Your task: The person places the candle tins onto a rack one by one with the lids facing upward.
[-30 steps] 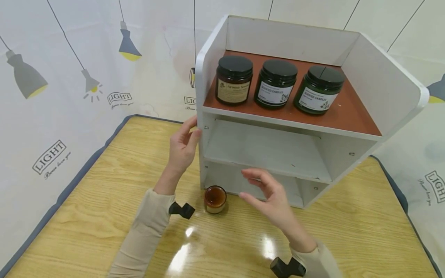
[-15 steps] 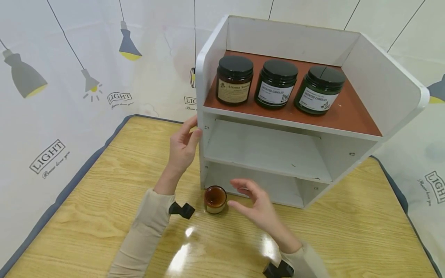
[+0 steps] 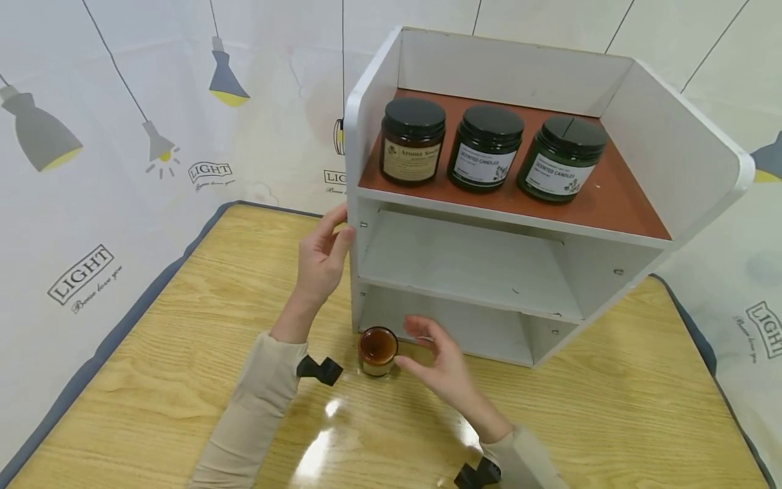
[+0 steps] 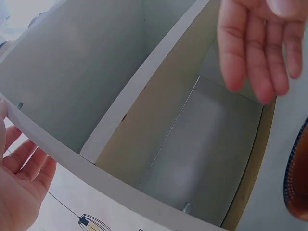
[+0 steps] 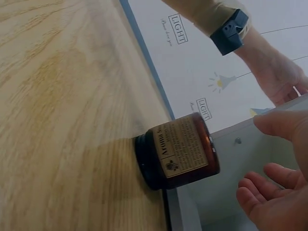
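A small amber glass candle jar (image 3: pixel 377 350) stands upside down on the table, at the front left foot of the white shelf unit (image 3: pixel 464 261). Its label, reading "Aroma" upside down, and its dark lower end show in the right wrist view (image 5: pixel 180 151). My right hand (image 3: pixel 446 367) is just right of the jar, fingers and thumb parted, thumb tip right at its side; nothing lies in the palm. My left hand (image 3: pixel 320 261) rests its fingers against the outer left side of the unit, thumb by the front edge.
On the unit's red top board (image 3: pixel 623 197) stand three black-lidded candle jars: a brown one (image 3: pixel 411 146), a dark green one (image 3: pixel 485 149) and a green one (image 3: pixel 562 163). Two bare compartments open below. A printed cloth (image 3: pixel 153 224) borders the wooden table (image 3: pixel 171 367).
My right hand has moved left and slightly down to the side of the amber jar. The left hand, the jar and the unit have stayed in place.
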A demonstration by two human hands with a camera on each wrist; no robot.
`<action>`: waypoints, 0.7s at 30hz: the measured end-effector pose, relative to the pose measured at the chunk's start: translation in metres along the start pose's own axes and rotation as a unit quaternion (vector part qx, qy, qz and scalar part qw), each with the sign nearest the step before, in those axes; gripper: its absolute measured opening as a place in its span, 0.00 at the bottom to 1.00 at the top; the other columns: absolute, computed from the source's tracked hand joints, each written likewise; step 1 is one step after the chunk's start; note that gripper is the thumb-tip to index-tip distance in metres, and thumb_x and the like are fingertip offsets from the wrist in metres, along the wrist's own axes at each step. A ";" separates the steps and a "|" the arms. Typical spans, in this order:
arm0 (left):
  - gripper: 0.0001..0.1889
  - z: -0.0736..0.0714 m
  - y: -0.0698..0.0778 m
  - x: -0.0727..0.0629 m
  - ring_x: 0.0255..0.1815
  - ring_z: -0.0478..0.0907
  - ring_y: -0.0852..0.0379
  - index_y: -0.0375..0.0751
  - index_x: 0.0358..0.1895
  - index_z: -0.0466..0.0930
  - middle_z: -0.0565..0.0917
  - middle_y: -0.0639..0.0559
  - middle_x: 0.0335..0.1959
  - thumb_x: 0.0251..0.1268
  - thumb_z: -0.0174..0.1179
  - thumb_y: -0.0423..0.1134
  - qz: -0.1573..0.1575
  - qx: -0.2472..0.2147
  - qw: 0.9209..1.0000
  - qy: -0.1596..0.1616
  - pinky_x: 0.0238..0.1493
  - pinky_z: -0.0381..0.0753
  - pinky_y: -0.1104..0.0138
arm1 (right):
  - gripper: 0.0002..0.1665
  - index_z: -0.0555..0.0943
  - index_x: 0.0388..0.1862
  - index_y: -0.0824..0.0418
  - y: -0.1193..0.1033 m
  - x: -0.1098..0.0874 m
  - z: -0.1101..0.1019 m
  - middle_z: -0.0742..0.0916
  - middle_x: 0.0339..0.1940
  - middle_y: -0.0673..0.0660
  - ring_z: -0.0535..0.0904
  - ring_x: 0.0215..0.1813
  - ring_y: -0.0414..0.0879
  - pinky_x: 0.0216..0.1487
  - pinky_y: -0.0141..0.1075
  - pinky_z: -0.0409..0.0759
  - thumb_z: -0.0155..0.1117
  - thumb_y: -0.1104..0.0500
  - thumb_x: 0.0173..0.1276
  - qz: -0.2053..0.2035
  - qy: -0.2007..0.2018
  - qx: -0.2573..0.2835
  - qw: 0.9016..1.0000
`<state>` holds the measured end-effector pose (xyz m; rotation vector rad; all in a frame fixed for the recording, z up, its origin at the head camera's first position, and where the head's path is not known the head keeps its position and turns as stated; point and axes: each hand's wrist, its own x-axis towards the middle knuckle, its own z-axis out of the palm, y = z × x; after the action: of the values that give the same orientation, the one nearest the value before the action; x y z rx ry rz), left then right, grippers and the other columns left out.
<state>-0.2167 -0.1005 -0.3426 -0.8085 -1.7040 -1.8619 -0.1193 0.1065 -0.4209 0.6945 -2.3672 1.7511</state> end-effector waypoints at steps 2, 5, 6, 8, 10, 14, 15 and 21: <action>0.30 0.001 0.000 0.000 0.51 0.72 0.58 0.21 0.58 0.68 0.73 0.26 0.52 0.67 0.52 0.49 0.000 0.003 1.000 0.002 0.48 0.76 0.68 | 0.33 0.70 0.56 0.75 0.003 0.000 0.002 0.79 0.52 0.68 0.74 0.52 0.64 0.53 0.51 0.75 0.72 0.71 0.52 0.005 0.004 -0.005 1.000; 0.32 0.001 -0.001 0.000 0.51 0.72 0.58 0.21 0.58 0.68 0.73 0.27 0.52 0.67 0.53 0.52 0.000 0.006 1.000 0.004 0.48 0.76 0.68 | 0.33 0.70 0.56 0.76 0.007 0.000 0.006 0.78 0.52 0.71 0.75 0.52 0.65 0.53 0.52 0.75 0.72 0.71 0.51 0.013 0.006 -0.005 1.000; 0.32 0.001 -0.001 0.000 0.51 0.72 0.59 0.21 0.58 0.68 0.73 0.26 0.52 0.67 0.53 0.52 0.001 0.006 1.000 0.004 0.48 0.76 0.69 | 0.33 0.70 0.56 0.76 0.008 0.000 0.007 0.78 0.52 0.71 0.75 0.52 0.65 0.53 0.52 0.75 0.73 0.71 0.51 0.015 0.007 -0.004 1.000; 0.33 0.001 -0.001 0.000 0.51 0.73 0.59 0.21 0.58 0.68 0.73 0.26 0.51 0.67 0.53 0.52 0.003 0.005 1.000 0.004 0.47 0.77 0.69 | 0.34 0.71 0.56 0.75 0.010 0.000 0.009 0.78 0.52 0.72 0.75 0.52 0.66 0.52 0.53 0.74 0.73 0.70 0.50 0.019 0.006 -0.005 1.000; 0.32 0.001 -0.001 0.000 0.51 0.73 0.58 0.20 0.57 0.68 0.74 0.26 0.51 0.67 0.53 0.51 0.004 -0.001 1.000 0.003 0.47 0.77 0.68 | 0.34 0.71 0.55 0.75 0.013 0.000 0.012 0.78 0.52 0.72 0.74 0.52 0.66 0.53 0.54 0.74 0.74 0.70 0.49 0.025 0.004 -0.003 1.000; 0.31 0.001 -0.001 0.000 0.51 0.73 0.58 0.20 0.57 0.68 0.73 0.26 0.51 0.67 0.53 0.50 0.006 -0.008 1.000 0.003 0.46 0.77 0.68 | 0.36 0.71 0.57 0.74 0.019 0.001 0.016 0.78 0.52 0.71 0.75 0.53 0.64 0.53 0.52 0.74 0.76 0.68 0.48 0.046 -0.009 -0.011 0.999; 0.31 0.001 -0.001 0.000 0.51 0.73 0.58 0.20 0.57 0.68 0.73 0.26 0.50 0.67 0.53 0.50 0.006 -0.007 1.000 0.003 0.47 0.77 0.69 | 0.37 0.71 0.57 0.74 0.021 0.001 0.017 0.78 0.52 0.70 0.75 0.53 0.63 0.54 0.51 0.74 0.76 0.68 0.48 0.052 -0.015 -0.012 0.998; 0.33 0.001 -0.001 0.001 0.50 0.73 0.59 0.20 0.57 0.68 0.73 0.25 0.50 0.66 0.53 0.52 0.007 -0.002 1.000 0.002 0.46 0.77 0.69 | 0.38 0.70 0.58 0.74 0.025 0.001 0.023 0.79 0.51 0.67 0.76 0.53 0.59 0.52 0.47 0.76 0.76 0.67 0.48 0.069 -0.044 -0.025 0.996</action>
<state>-0.2177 -0.0997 -0.3428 -0.8167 -1.6887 -1.8559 -0.1269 0.0905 -0.4494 0.6282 -2.5650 1.7400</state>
